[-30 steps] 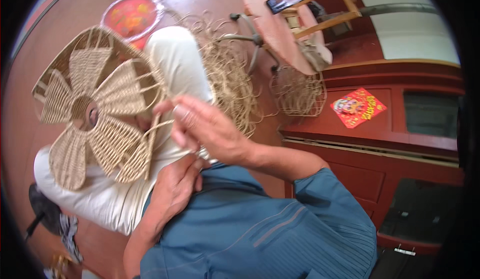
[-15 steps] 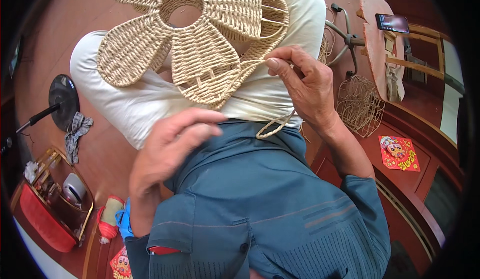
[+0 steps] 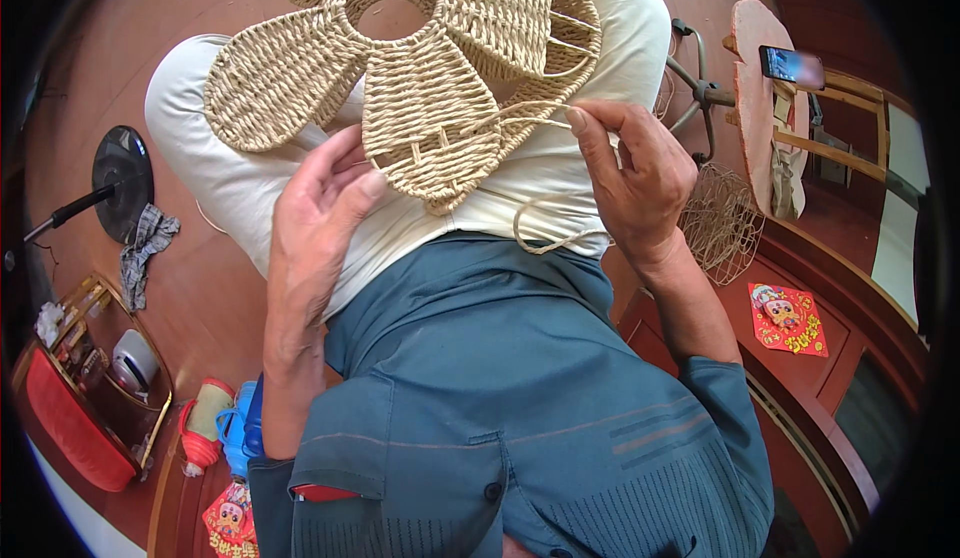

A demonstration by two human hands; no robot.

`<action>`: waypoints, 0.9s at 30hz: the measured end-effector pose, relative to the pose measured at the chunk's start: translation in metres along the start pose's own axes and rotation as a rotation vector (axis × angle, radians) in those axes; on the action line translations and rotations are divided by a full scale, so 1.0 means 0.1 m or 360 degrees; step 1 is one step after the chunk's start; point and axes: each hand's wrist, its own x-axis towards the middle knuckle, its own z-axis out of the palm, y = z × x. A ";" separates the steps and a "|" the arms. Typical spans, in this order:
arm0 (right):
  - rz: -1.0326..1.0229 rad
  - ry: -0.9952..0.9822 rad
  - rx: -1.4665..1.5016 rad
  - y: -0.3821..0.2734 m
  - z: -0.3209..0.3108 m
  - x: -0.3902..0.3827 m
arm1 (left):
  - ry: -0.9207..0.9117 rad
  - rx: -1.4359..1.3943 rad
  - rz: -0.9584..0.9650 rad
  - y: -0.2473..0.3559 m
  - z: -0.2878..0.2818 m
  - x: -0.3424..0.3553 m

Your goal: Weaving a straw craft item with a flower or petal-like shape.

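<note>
Across my lap lies a flower-shaped woven straw piece (image 3: 425, 98) with several petals around a round opening. Its nearest petal has a gap in the weave near the lower end, with short upright strands showing. My left hand (image 3: 325, 193) is at that petal's left edge, fingers partly hidden behind it, thumb by the lower edge. To the right of the petal, my right hand (image 3: 635, 163) pinches a twisted straw cord (image 3: 535, 118) between thumb and forefinger. The cord runs from the petal to the fingertips, and a loose loop hangs over my lap below.
A round pink-topped stool (image 3: 765, 118) with a phone (image 3: 792, 66) on it stands at the right. Below it lies a tangle of cord (image 3: 722, 223). At the left are a black round base (image 3: 122, 183), a grey cloth (image 3: 148, 258) and a red-cushioned chair (image 3: 75, 418).
My left hand has moved up to the petal's left edge from above my waist. My right hand has drawn slightly right, still pinching the cord. The woven piece sits a little farther right in view.
</note>
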 end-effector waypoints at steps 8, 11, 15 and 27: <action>-0.0246 0.0038 -0.0050 -0.03 0.03 -0.07 | -0.0153 -0.0365 -0.0083 0.00 0.26 0.14; -0.0182 0.0009 0.0067 -0.01 0.10 -0.12 | -0.0181 -0.0560 -0.0161 -0.04 0.30 0.19; 0.0034 -0.0090 0.0135 -0.05 0.16 -0.17 | -0.0236 -0.0816 -0.0262 -0.12 0.32 0.21; 0.0078 -0.0130 0.0120 -0.02 0.16 -0.15 | -0.0146 -0.0857 -0.0210 -0.10 0.35 0.19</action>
